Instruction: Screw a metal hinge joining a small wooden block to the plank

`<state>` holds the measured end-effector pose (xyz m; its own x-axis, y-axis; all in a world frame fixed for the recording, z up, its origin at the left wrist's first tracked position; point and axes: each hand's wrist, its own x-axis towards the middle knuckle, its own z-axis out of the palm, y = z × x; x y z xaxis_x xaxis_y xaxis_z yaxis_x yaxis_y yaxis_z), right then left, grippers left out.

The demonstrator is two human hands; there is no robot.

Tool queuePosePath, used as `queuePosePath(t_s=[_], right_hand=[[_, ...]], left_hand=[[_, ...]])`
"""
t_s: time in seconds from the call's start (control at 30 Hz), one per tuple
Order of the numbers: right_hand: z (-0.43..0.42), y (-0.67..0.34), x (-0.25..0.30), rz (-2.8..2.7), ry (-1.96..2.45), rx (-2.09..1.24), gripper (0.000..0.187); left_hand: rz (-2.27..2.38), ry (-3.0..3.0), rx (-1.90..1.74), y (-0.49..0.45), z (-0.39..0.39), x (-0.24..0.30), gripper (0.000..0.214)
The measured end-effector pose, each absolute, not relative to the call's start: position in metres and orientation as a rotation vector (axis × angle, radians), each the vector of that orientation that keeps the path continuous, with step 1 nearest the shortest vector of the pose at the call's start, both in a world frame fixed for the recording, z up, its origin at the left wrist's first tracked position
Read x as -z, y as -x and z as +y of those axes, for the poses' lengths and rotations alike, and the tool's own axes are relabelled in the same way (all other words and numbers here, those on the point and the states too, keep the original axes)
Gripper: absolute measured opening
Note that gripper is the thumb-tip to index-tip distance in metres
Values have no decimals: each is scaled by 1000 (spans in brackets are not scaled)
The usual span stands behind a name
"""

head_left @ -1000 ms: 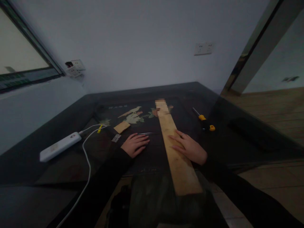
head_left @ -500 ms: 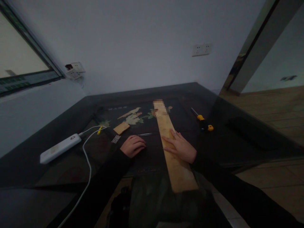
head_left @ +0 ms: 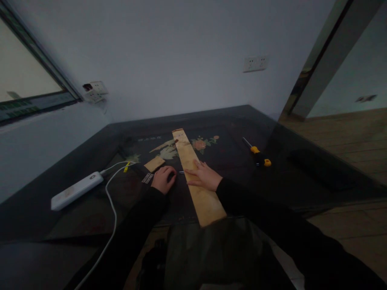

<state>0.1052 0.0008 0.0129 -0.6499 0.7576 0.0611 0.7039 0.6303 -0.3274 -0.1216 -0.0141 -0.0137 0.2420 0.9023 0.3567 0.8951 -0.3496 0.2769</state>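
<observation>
A long, pale wooden board (head_left: 208,206) lies slanted across the dark table, its near end at the front edge. My right hand (head_left: 205,176) rests on the board's middle, fingers spread across its top face. To the left, my left hand (head_left: 163,179) sits on the tabletop with fingers loosely curled. A dark gap shows between its thumb and fingers, with nothing visible in it. Just beyond that hand are a small square wooden piece (head_left: 154,163) and a flat metal plate with holes (head_left: 147,178).
A screwdriver (head_left: 259,155) with a yellow and black handle lies at the right. On the left is a white power bank (head_left: 77,191), its white cable (head_left: 113,209) running toward me. The table (head_left: 242,121) stands against a wall with sockets (head_left: 254,63).
The board has shifted left and a little away from me, along with my right hand. My left hand has moved slightly left and its fingers have curled more.
</observation>
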Motion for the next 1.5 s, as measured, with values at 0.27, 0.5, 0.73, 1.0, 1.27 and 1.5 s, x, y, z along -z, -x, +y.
queuePosePath(t_s=[0.27, 0.5, 0.73, 1.0, 1.27, 1.5], right_hand=[[17, -76, -15, -2657, 1169, -399, 65], [27, -62, -13, -2657, 1138, -413, 64], [27, -58, -13, -2629, 1146, -450, 63], [21, -64, -20, -2593, 1224, -402, 69], [39, -188, -33, -2249, 1299, -106, 47], [55, -318, 5, -1964, 1752, 94, 47]], left_hand=[[1997, -2403, -695, 131, -14, 16, 26], [2004, -2398, -612, 136, -7, 29, 45], [1971, -2350, -589, 136, 8, 38, 50], [1797, -2279, -941, 134, 15, 36, 54], [1890, -2362, -1056, 173, 1, 11, 44], [2084, -2428, -414, 221, 20, 24, 45]])
